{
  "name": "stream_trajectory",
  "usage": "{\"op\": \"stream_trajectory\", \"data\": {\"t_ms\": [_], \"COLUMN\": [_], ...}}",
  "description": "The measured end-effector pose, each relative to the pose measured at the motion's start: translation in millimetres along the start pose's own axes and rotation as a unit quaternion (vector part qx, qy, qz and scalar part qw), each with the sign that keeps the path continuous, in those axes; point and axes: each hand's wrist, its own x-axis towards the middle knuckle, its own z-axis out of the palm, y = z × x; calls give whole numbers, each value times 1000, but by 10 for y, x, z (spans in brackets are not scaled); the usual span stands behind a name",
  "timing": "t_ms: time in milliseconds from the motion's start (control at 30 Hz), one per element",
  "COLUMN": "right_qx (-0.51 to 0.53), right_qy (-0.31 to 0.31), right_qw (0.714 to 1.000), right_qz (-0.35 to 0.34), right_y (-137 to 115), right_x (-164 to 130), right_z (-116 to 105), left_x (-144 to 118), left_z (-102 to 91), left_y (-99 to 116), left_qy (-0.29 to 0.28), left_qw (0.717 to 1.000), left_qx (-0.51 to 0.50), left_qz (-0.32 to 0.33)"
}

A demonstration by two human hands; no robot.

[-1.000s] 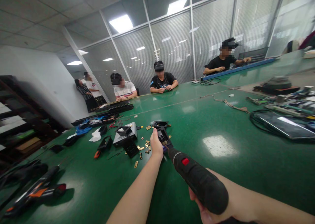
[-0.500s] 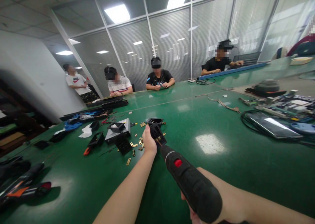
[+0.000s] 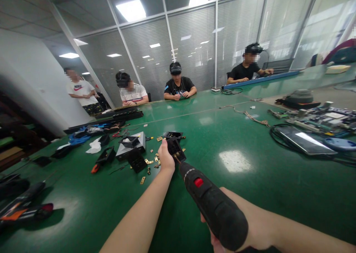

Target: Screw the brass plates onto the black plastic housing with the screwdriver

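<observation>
- Glass partitions (image 3: 147, 66) are rising across the head view; beyond the grey box (image 3: 141, 142), at the green table's (image 3: 200, 134) far side, three co-workers (image 3: 180, 86) are sitting, and a standing person (image 3: 81, 90) is waiting farther left.
- Just right of the box, the left hand (image 3: 166, 158) is gripping a black housing (image 3: 175, 149): its thumb is pressing along one wall, while its other fingers are hiding behind, so I'm not telling how far they're bending.
- Nearer and right of the box, the right hand (image 3: 217, 243) is holding a power driver (image 3: 214, 205), fingers curling underneath, mostly hidden by the tool's body.
- From there, the bit (image 3: 178, 159) is pointing into the housing; whether it's touching a screw, I can't tell.
- Loose brass plates (image 3: 142, 180) are lying between box and housing, and nearer.
- Well left of the box, an orange-marked driver (image 3: 23, 208) is lying; well to its right, circuit boards (image 3: 330, 116) are spreading out.
</observation>
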Motion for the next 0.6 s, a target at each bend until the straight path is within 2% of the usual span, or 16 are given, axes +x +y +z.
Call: {"op": "stream_trajectory", "data": {"t_ms": [333,467,600], "right_qx": [-1,3,7], "right_qy": [-7,-14,-13], "right_qw": [1000,1000,1000], "right_qz": [-8,10,-7], "right_y": [41,55,75], "right_x": [-24,-35,-34], "right_z": [2,-17,-47], "left_x": [28,15,11], "left_z": [-10,5,24], "left_y": [-60,-45,-29], "left_qy": [-11,-14,-14], "left_qw": [1000,1000,1000], "left_qx": [-4,-4,-3], "left_qz": [15,23,13]}}
